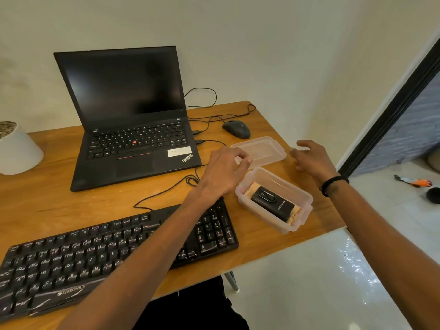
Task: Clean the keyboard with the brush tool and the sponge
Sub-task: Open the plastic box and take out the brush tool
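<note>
The keyboard (114,253) is lying on the desk (71,198), under the left forearm. The black tool (272,204) is sitting on a tan sponge (252,188) in the tub (273,198), just below both hands. The left hand (223,172) is hovering with fingers loosely curled, touching the lid (259,151)'s near corner; the right hand (314,160) is hovering spread, empty. The sponge is mostly hidden.
</note>
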